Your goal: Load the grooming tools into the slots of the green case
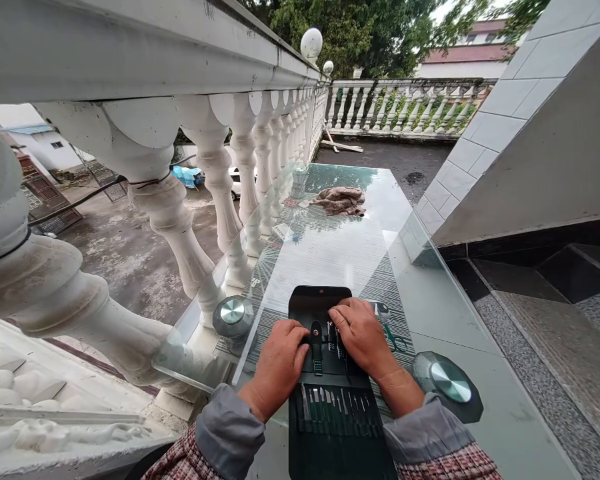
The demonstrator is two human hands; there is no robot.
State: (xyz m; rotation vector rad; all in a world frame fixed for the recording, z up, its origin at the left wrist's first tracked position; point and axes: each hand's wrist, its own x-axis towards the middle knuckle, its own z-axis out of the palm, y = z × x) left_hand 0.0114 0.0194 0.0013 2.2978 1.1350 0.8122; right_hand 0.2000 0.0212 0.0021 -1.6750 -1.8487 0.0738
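Observation:
A black tool case lies open on the glass table, with several small metal tools in loops along its lower part. My left hand rests on the case's left side, fingers curled beside a black-handled tool. My right hand lies on the upper middle of the case, fingers bent over small metal pieces. Whether either hand grips anything is hidden by the fingers.
A brown rag lies at the table's far end. Round metal table fittings sit at the left and right. A white balustrade runs along the left; a tiled wall and steps rise on the right.

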